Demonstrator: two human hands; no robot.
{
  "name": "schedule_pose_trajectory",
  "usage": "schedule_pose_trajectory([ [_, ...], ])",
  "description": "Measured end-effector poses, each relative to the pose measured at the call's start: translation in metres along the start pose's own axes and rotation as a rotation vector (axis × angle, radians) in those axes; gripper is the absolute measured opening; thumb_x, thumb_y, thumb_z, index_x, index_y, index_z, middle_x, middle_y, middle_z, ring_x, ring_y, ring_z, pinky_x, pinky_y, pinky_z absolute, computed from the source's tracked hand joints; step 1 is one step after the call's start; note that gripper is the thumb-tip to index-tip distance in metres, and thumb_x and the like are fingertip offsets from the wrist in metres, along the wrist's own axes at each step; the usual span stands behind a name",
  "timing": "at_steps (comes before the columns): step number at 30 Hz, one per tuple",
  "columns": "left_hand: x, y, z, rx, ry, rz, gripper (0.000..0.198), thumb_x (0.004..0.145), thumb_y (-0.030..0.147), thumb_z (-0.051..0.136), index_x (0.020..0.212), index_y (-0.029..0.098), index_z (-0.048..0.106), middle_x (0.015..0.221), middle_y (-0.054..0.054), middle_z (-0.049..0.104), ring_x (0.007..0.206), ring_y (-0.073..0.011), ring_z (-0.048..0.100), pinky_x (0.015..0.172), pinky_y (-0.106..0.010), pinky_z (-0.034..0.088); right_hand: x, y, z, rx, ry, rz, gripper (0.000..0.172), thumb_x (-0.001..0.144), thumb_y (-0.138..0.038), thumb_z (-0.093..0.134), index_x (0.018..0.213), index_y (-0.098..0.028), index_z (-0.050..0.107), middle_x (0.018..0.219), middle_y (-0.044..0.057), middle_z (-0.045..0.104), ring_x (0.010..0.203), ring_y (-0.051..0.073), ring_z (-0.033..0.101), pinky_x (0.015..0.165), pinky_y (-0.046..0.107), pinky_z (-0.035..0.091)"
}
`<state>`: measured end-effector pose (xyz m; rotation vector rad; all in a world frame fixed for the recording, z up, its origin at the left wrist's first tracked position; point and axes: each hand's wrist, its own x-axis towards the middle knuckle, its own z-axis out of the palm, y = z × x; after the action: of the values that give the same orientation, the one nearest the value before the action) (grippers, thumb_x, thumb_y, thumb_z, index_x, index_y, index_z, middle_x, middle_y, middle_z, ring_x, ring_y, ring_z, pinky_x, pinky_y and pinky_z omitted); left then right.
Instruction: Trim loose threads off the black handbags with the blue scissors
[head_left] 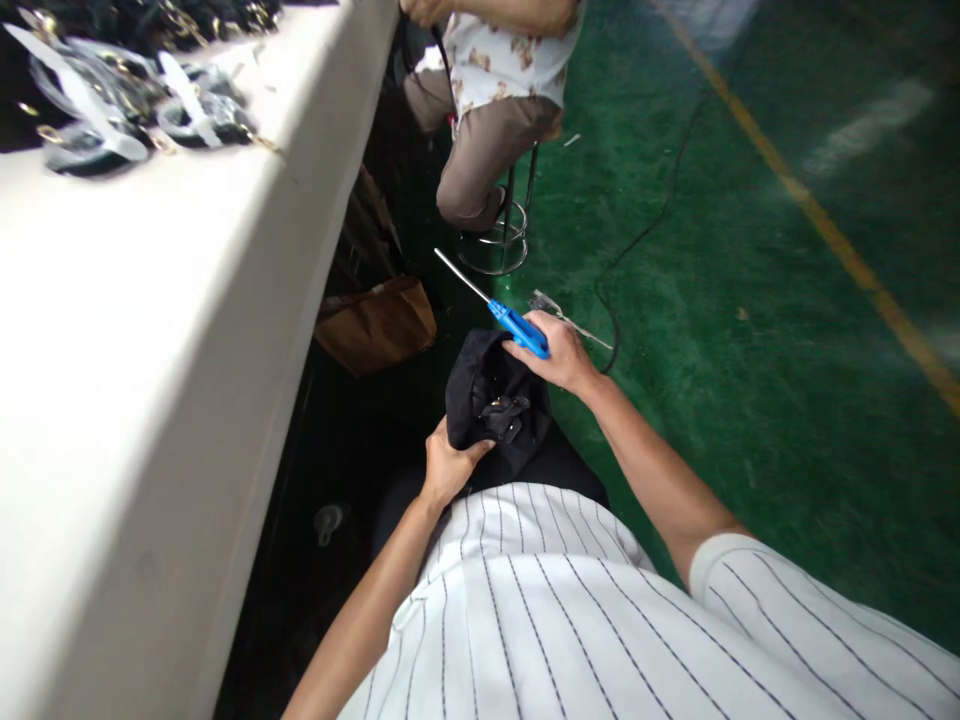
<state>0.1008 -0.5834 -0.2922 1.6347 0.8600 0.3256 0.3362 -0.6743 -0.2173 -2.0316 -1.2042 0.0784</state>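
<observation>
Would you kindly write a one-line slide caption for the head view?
Seated worker's left hand grips a black cap on the lap; right hand holds a blue-handled tool beside a white table.

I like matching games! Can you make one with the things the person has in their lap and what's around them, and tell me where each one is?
Things:
1. blue-handled tool
2. black cap
3. brown paper bag
4. metal stool

Places:
A. on the floor under the white table
B. in the right hand
C. under a seated co-worker
D. gripped by the left hand

Pairs: 1-B, 2-D, 3-A, 4-C
</observation>
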Motion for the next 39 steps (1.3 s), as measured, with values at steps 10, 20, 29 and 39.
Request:
schedule_pose_trajectory([
  [10,0.015,-0.048,-0.071,-0.235,0.619,-0.303,0.049,0.066,0.028,0.087,0.109,0.009,0.071,0.114,-0.014,0.074,0.111,-0.0306,0.069,0.101,-0.042,0.056,-0.094,0.003,0.008,-0.072,-0.282,-0.009,0.013,0.085,-0.023,0.055,0.098,-0.021,0.058,0.095,0.005,0.062,0.090,0.025,0.059,0.080,0.034,0.043],
  [20,0.044,-0.090,-0.056,0.083,0.652,-0.521,0.061,0.067,0.037,0.088,0.115,0.005,0.067,0.124,-0.023,0.068,0.125,-0.0338,0.061,0.113,-0.042,0.046,-0.119,-0.021,0.034,-0.366,-0.634,0.052,0.013,0.084,-0.016,0.069,0.082,-0.022,0.057,0.083,0.001,0.064,0.079,0.023,0.059,0.073,0.035,0.036],
  [29,0.049,-0.091,-0.052,0.083,0.628,-0.524,0.053,0.067,0.032,0.088,0.109,0.005,0.069,0.118,-0.023,0.070,0.122,-0.0343,0.063,0.111,-0.044,0.047,-0.106,-0.006,0.025,-0.432,-0.679,0.226,0.018,0.093,-0.035,0.068,0.079,-0.024,0.063,0.073,-0.001,0.067,0.071,0.023,0.065,0.058,0.032,0.027],
  [39,0.046,-0.097,-0.051,0.082,0.626,-0.464,0.051,0.063,0.033,0.090,0.104,0.008,0.073,0.113,-0.020,0.073,0.118,-0.0358,0.066,0.110,-0.046,0.048,-0.093,-0.003,0.028,-0.557,-0.685,0.224,0.018,0.094,-0.042,0.065,0.085,-0.026,0.068,0.073,0.002,0.068,0.072,0.026,0.067,0.056,0.032,0.027],
])
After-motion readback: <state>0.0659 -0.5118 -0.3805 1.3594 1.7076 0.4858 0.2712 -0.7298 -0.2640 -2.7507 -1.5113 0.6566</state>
